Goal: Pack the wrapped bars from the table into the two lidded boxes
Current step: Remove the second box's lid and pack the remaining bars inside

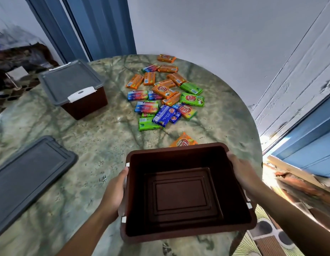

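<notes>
An open brown box [186, 191] sits at the near edge of the round marble table [97, 145], with nothing inside it. My left hand [115, 193] grips its left rim and my right hand [242, 172] grips its right rim. Its grey lid [29, 174] lies flat on the table to the left. A second brown box [86, 104] stands at the far left with its grey lid [70, 80] clipped on. Several wrapped bars [164, 93], orange, green and blue, lie scattered at the far middle. One orange bar [183, 142] lies just beyond the open box.
The table's right edge [253, 126] curves close past my right hand. Beyond it are a pale wall, a blue door frame [308, 137] and patterned floor tiles [267, 235]. Dark clutter [18, 58] sits off the table at the far left.
</notes>
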### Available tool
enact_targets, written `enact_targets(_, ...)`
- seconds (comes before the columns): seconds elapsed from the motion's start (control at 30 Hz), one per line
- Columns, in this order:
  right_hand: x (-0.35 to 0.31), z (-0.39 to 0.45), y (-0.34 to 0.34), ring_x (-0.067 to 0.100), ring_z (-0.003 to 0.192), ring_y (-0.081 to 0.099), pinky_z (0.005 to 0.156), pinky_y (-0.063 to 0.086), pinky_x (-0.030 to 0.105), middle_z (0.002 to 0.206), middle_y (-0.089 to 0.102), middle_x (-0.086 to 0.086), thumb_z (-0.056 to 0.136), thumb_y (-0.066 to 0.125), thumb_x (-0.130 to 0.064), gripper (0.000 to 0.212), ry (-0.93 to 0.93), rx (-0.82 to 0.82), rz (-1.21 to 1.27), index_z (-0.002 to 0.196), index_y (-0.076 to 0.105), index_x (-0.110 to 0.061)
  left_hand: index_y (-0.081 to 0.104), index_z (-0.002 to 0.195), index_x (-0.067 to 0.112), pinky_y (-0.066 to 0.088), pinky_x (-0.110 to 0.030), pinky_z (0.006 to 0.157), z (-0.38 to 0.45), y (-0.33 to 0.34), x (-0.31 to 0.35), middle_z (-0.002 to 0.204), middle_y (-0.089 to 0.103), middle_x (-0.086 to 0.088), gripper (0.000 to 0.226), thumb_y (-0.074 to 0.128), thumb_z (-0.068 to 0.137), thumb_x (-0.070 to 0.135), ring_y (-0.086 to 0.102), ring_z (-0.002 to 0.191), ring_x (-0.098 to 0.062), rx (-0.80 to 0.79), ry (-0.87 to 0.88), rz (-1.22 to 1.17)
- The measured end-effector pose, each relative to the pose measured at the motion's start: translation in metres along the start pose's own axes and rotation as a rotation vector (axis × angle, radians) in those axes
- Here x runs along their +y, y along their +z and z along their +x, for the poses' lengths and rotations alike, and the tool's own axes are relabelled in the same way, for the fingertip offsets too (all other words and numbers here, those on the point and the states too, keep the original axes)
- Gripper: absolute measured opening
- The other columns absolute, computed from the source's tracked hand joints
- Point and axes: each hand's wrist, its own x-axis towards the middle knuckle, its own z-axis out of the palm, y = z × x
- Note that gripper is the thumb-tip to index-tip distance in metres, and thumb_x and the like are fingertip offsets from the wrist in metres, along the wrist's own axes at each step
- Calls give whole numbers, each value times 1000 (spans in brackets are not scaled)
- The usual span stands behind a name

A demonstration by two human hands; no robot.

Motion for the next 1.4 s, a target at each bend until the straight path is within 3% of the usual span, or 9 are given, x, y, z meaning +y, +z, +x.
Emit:
enact_targets(0.1, 5, 2, 1, 30, 80, 66, 67, 42, 33, 83, 70, 21, 99, 35, -48, 61, -16, 8, -26, 88, 70, 1, 73, 57, 16, 44, -33, 61, -3, 5, -1, 54, 65, -1, 55, 43, 98, 39, 64, 51, -15, 27, 57, 29)
enact_targets(0.33, 6, 12, 3, 24, 83, 64, 84, 49, 41, 83, 70, 10, 97, 34, -55, 59, -34, 70, -118, 88, 71, -11, 70, 70, 7, 46, -18, 44, -1, 9, -1, 54, 64, -2, 50, 41, 99, 35, 62, 47, -10, 53, 109, 58)
enact_targets(0.47, -8, 17, 7, 27, 82, 63, 78, 45, 40, 88, 69, 19, 99, 34, -50, 61, -66, 80, -149, 94, 70, -1, 61, 87, -14, 46, -28, 55, 15, 5, 3, 74, 59, -20, 65, 42, 94, 48, 58, 61, -27, 18, 134, 96)
enact_targets(0.63, -18, 34, 12, 46, 91, 60, 83, 48, 46, 96, 62, 37, 99, 36, -50, 72, -77, 105, -161, 98, 59, 19, 68, 83, -5, 46, -30, 58, 34, 7, 13, 69, 59, -19, 58, 41, 97, 45, 58, 62, -28, 7, 163, 99)
enact_targets(0.77, -25, 51, 16, 43, 83, 62, 70, 46, 41, 87, 64, 34, 99, 35, -50, 73, -84, 103, -166, 86, 60, 17, 56, 73, -10, 41, -33, 59, 47, 8, 18, 60, 49, -15, 66, 42, 93, 51, 52, 54, -25, 7, 168, 100)
enact_targets(0.97, -41, 73, 19, 29, 65, 50, 57, 31, 35, 72, 58, 29, 99, 36, -48, 73, -85, 115, -203, 87, 56, 21, 53, 84, -19, 41, -35, 60, 69, 11, 26, 65, 49, -16, 81, 43, 87, 62, 52, 59, -29, 17, 162, 112)
enact_targets(1.1, -44, 93, 20, 40, 75, 61, 65, 43, 40, 75, 61, 30, 98, 36, -51, 75, -107, 110, -204, 79, 56, 18, 59, 82, -14, 44, -29, 54, 78, 18, 30, 57, 51, -11, 72, 42, 93, 55, 54, 53, -24, 76, 167, 130)
enact_targets(1.27, -54, 109, 20, 31, 67, 52, 64, 35, 37, 73, 59, 23, 99, 35, -50, 73, -122, 78, -217, 82, 60, 17, 60, 90, -14, 48, -37, 64, 86, 23, 28, 67, 59, -14, 73, 43, 93, 57, 60, 62, -26, 142, 149, 118)
enact_targets(1.4, -57, 117, 17, 31, 79, 54, 69, 34, 34, 82, 60, 20, 100, 35, -48, 66, -127, 25, -199, 84, 64, 9, 59, 87, -13, 48, -34, 64, 85, 28, 26, 69, 60, -14, 73, 44, 92, 58, 60, 63, -25, 238, 149, 142)
